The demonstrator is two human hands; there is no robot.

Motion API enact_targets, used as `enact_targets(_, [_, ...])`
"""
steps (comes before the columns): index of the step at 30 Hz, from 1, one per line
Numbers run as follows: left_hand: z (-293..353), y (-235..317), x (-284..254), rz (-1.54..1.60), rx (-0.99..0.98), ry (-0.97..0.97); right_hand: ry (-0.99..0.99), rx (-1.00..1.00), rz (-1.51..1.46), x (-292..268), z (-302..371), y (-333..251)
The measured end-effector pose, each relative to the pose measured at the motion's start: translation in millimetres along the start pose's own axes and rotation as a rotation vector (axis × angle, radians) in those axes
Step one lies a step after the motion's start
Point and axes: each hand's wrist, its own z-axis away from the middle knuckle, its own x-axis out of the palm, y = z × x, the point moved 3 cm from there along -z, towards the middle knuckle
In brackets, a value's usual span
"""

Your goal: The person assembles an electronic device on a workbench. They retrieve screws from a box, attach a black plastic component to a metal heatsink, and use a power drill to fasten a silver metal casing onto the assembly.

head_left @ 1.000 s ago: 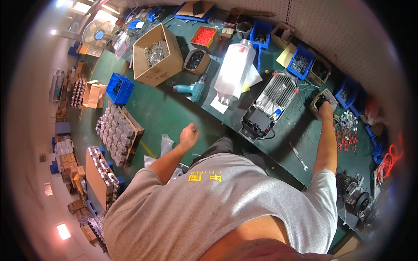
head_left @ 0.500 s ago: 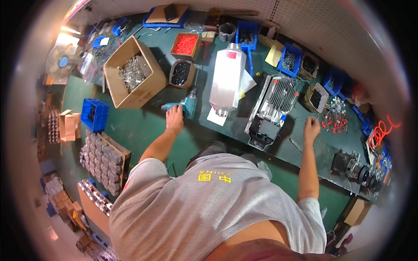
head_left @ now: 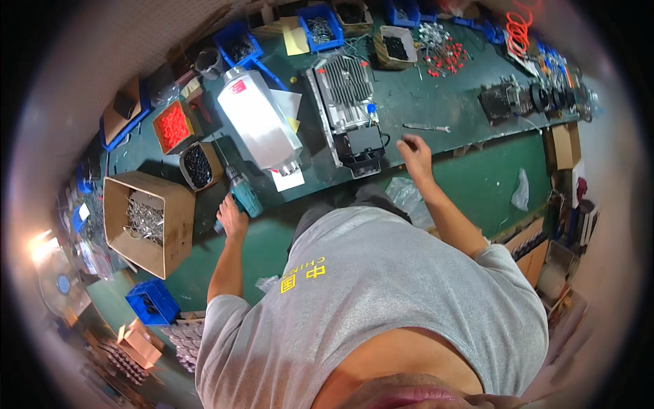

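Note:
My left hand [head_left: 233,217] is closed round the handle of a teal cordless drill [head_left: 246,196], which lies on the green bench with its long bit pointing away from me. My right hand [head_left: 417,160] is over the bench's front edge, its fingers curled together; whatever may be in them is hidden. Just left of that hand sits an open metal unit [head_left: 346,95] with a finned top, a black box part and a blue fitting. A spanner [head_left: 428,127] lies a little beyond the right hand. Between drill and unit stands a shiny silver housing [head_left: 257,119].
On the left, a large carton [head_left: 180,221] holds metal parts. Small boxes hold red pieces [head_left: 172,127] and black pieces [head_left: 198,165]. Blue bins [head_left: 319,28] line the back. Red-tipped leads [head_left: 446,58] and a dark assembly [head_left: 501,101] lie to the right.
The whole view has swung toward the bench's right end. My right hand has come closer to the open metal unit, its fingers still curled. My left hand stays on the drill.

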Motion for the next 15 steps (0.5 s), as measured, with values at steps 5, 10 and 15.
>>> enact_targets(5, [39, 34, -59, 0.188, 0.178, 0.135, -0.123, -0.066, 0.058, 47, -19, -27])
enact_targets(10, [63, 110, -140, 0.468, 0.243, 0.155, -0.189, -0.021, 0.113, 72, -35, -27])
enact_targets(15, [78, 189, -179, 0.566, 0.237, 0.004, -0.29, -0.005, 0.061, 76, -47, -20])
